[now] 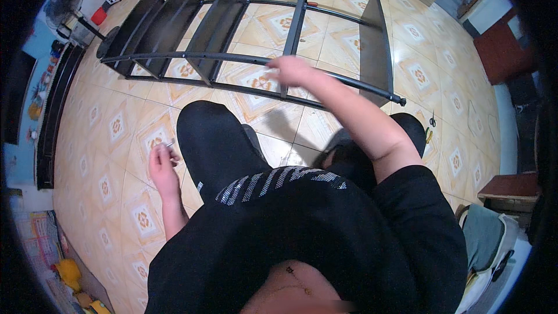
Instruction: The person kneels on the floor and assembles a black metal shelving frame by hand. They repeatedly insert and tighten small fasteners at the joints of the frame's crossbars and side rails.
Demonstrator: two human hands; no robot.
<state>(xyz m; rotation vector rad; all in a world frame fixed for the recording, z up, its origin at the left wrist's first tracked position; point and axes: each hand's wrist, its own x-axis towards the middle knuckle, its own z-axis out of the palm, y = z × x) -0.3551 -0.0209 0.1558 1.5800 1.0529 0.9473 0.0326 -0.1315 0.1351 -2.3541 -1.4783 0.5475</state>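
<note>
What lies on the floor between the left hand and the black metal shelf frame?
In the head view, only bare patterned floor tile separates the left hand from the black metal shelf frame; the raised knee in black trousers sits beside it.

The shelf frame (244,58) is dark metal: round tubes with a smooth, slightly glossy coat and flat panels with a matt finish. The floor (116,128) is glazed ceramic tile, smooth and reflective, with a printed pattern. The small pin (170,145) in the left hand (161,166) looks like bright metal. The top (302,244) is matt black cloth with a shiny sequin band.
</note>
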